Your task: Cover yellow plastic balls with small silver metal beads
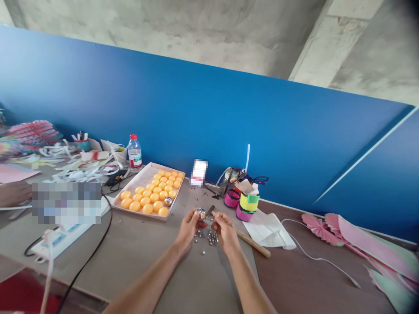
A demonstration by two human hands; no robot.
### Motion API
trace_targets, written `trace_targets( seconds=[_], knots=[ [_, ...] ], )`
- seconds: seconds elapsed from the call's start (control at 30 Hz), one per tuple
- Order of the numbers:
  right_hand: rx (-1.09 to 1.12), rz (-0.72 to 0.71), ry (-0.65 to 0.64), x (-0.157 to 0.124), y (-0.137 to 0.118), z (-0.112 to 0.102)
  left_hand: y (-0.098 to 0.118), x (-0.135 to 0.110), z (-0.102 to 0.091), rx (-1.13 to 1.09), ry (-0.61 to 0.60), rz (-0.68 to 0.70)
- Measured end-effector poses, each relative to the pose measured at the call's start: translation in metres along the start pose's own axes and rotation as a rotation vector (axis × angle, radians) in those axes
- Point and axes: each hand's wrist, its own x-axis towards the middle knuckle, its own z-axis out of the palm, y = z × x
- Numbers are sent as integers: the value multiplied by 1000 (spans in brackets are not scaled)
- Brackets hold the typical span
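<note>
My left hand (pixel 189 229) is closed around an orange ball partly covered in shiny silver pieces (pixel 202 213). Facing it, my right hand (pixel 225 231) grips a hammer by its wooden handle (pixel 252 242), close to the dark metal head (pixel 210 212). The hammer head is beside the ball; whether they touch I cannot tell. Below and between my hands lies a small heap of shiny silver studs (pixel 213 238), with a few loose ones around it. To the left, a shallow cardboard tray (pixel 121 207) holds rows of orange balls (pixel 147 208) and one silver-covered ball (pixel 168 201).
A phone (pixel 198 173) leans on the blue partition (pixel 203 117). Coloured tape rings (pixel 248 205) and white paper (pixel 271 231) are at right. A bottle (pixel 135 152), a power strip (pixel 62 240) and cables are leftward. Another person's hand (pixel 15 193) shows at far left.
</note>
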Motion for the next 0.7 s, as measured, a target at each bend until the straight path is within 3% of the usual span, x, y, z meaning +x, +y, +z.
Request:
trace_targets(
  seconds=[0.1, 0.23, 0.4, 0.5, 0.7],
  knots=[
    [-423, -146, 56, 5, 3, -11, 7, -1, 0, -209, -35, -68],
    [-878, -320, 53, 5, 12, -16, 14, -3, 2, -315, -50, -103],
    [-1361, -303, -27, -4, 14, -10, 16, -6, 3, -265, -75, -91],
    [-1502, -284, -43, -7, 12, -7, 15, -6, 3, -210, -94, -88],
    [-1565, -224, -56, -6, 14, -8, 12, -6, 4, -210, -147, -79]
  ],
)
